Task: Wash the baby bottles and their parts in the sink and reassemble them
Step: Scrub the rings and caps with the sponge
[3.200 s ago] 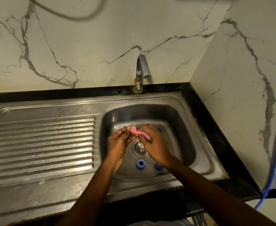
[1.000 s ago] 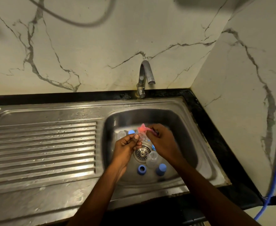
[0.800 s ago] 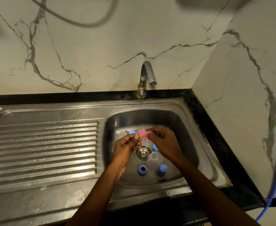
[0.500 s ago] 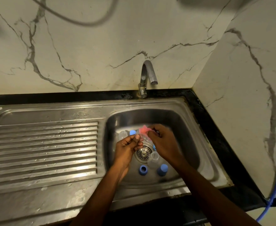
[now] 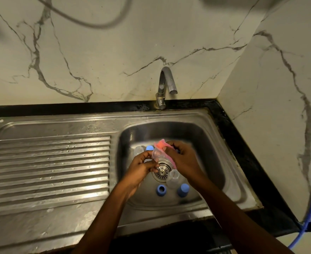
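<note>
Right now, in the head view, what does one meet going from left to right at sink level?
Ribbed drainboard → left hand pinching a clear bottle part → right hand gripping a pink cloth → black counter → blue hose.

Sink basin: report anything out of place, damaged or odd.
Nothing broken or spilled. Blue caps and a clear bottle lie loose around the drain, normal mid-wash. Dark grime lines the sink's right edge; the faucet looks off.

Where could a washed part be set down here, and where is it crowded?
Free: the ribbed drainboard left of the basin; the basin's floor along its right wall. Crowded: around the drain, with blue caps, left hand gripping a clear piece, right hand a pink cloth.
</note>
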